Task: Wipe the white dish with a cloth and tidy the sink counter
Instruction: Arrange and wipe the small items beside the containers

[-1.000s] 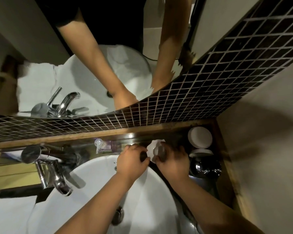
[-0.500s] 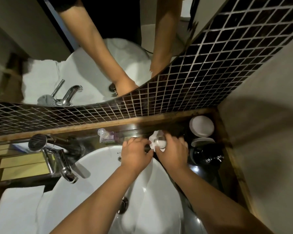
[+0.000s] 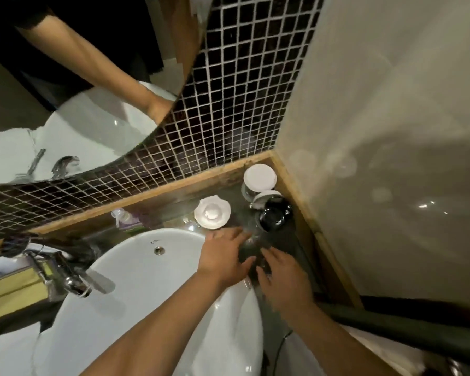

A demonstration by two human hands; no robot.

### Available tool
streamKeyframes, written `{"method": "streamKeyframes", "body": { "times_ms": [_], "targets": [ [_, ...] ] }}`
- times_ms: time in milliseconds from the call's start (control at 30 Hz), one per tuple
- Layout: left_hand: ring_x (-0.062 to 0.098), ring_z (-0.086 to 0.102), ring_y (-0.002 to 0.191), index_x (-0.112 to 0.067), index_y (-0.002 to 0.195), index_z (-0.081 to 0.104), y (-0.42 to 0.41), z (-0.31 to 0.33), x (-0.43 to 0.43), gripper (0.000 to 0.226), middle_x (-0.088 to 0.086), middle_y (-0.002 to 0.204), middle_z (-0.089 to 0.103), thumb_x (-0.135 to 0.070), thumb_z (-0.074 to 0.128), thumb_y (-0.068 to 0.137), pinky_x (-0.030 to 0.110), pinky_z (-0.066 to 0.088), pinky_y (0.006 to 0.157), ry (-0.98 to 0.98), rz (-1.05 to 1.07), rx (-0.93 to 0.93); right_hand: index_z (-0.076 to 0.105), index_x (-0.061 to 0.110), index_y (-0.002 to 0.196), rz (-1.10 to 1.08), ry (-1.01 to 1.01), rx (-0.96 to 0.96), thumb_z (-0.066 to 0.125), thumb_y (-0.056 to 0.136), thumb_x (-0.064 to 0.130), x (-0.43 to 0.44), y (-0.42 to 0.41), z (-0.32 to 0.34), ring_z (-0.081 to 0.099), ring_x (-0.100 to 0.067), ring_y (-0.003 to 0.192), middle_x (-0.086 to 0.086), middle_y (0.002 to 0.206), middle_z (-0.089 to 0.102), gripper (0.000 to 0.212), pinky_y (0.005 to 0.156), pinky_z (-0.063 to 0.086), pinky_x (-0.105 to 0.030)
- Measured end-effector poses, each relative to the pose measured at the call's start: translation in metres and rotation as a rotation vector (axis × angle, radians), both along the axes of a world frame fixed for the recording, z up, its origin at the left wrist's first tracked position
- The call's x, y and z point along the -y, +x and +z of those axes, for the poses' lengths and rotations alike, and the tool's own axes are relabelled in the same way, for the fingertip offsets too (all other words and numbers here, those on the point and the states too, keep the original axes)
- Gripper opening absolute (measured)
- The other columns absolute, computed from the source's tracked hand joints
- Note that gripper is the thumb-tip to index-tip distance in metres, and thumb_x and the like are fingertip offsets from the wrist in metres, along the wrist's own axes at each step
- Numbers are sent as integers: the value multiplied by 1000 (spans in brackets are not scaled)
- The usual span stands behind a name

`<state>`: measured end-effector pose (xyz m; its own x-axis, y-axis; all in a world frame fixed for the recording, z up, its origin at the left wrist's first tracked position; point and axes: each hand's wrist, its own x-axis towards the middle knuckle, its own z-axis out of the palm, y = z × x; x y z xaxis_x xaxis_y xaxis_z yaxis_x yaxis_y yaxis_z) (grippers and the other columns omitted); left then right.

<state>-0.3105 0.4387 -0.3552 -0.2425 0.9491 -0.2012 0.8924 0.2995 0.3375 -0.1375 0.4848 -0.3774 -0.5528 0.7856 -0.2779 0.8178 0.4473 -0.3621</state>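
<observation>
The white dish (image 3: 212, 213) stands on the dark counter behind the basin, with a small white lump in its middle and no hand touching it. A dark cloth (image 3: 251, 255) lies on the counter in front of the dish, between my hands. My left hand (image 3: 223, 257) rests flat at the cloth's left edge with fingers spread toward the dish. My right hand (image 3: 282, 278) is at the cloth's right side, its thumb and fingertips pinched on the fabric. Motion blur hides the cloth's outline.
Two white-lidded jars (image 3: 259, 177) and a black round object (image 3: 274, 215) fill the counter's right corner. A pump bottle (image 3: 124, 217) stands behind the white basin (image 3: 158, 270). The chrome tap (image 3: 73, 280) is at left. A dark rail (image 3: 391, 320) crosses the lower right.
The white dish left my hands and now sits on the counter. Both hands drew back toward me and to the right, onto the dark cloth. The view swung right.
</observation>
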Motion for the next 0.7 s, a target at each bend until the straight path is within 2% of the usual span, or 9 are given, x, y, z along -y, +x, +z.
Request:
{"method": "streamKeyframes", "body": {
  "times_ms": [100, 167, 300, 433, 600, 700],
  "targets": [
    [19, 47, 125, -36, 137, 47, 33, -6, 1, 62, -7, 139, 51, -61, 55, 81, 37, 39, 103, -17, -90, -9, 35, 27, 155, -21, -9, 141, 46, 100, 49, 9, 35, -7, 27, -28, 149, -6, 164, 31, 60, 117, 32, -38],
    [21, 44, 127, -37, 137, 46, 50, -12, 2, 61, -6, 140, 50, -60, 57, 82, 36, 35, 102, -16, -137, -20, 28, 29, 158, -29, -23, 205, 42, 101, 52, 12, 52, -11, 22, -27, 150, -6, 166, 24, 62, 117, 32, -37],
    [23, 41, 128, -36, 134, 49, 62, -19, 5, 59, -3, 140, 49, -59, 56, 80, 38, 33, 102, -46, -154, -37, 28, 30, 157, -63, -54, 266, 44, 99, 56, 15, 71, -15, 37, -27, 137, -8, 152, 39, 65, 102, 45, -37],
    [25, 45, 125, -33, 131, 53, 58, -23, 12, 58, -1, 137, 51, -59, 52, 80, 37, 34, 102, -71, -139, -47, 30, 29, 155, 8, -77, 273, 47, 98, 58, 22, 78, -21, 45, -24, 129, -6, 143, 45, 66, 95, 46, -33],
    [18, 47, 122, -35, 127, 58, 41, -14, 15, 47, -8, 133, 55, -53, 51, 84, 33, 35, 101, -27, -101, -14, 35, 23, 150, 142, -21, 364, 53, 100, 40, 20, 61, -23, 51, -22, 122, -6, 144, 44, 55, 86, 49, -28],
    [11, 53, 112, -37, 115, 63, 14, -3, 14, 37, -16, 120, 61, -52, 48, 85, 30, 40, 99, 17, 7, -24, 32, 20, 150, 214, 8, 341, 57, 97, 27, 8, 29, -17, 50, -24, 124, -8, 148, 39, 59, 87, 52, -30]
  ]
}}
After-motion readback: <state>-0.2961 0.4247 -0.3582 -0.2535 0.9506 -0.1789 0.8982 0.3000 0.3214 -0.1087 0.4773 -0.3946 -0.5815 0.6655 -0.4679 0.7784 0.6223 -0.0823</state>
